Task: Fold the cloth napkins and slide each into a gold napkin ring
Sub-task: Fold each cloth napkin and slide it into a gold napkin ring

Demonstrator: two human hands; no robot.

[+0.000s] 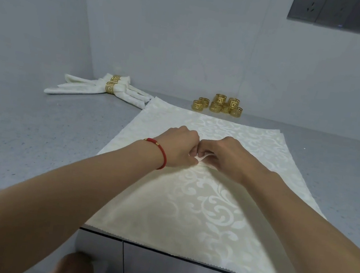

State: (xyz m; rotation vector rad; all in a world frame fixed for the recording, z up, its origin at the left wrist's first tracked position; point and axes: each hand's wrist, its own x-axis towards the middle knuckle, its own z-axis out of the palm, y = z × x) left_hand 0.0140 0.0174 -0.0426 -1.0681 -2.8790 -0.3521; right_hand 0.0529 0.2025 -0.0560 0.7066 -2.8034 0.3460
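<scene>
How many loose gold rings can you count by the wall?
7 loose rings clustered at the back of the counter, near the wall; more may hide behind. 2 further rings already hold folded napkins, back left.

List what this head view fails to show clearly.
- Fingertips of the left hand and right hand: curled under, hidden by knuckles.
- The napkin pinch: mostly covered.
- Gold rings: clustered and overlapping, count uncertain.
- Wall panel: cut by the top edge.

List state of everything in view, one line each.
top napkin: spread flat, centre pinched up
left hand: fingers pinching napkin centre
right hand: fingers pinching napkin centre
finished napkins: two, folded, each ringed
loose gold rings: clustered near wall, empty
wall sockets: nothing plugged in
</scene>
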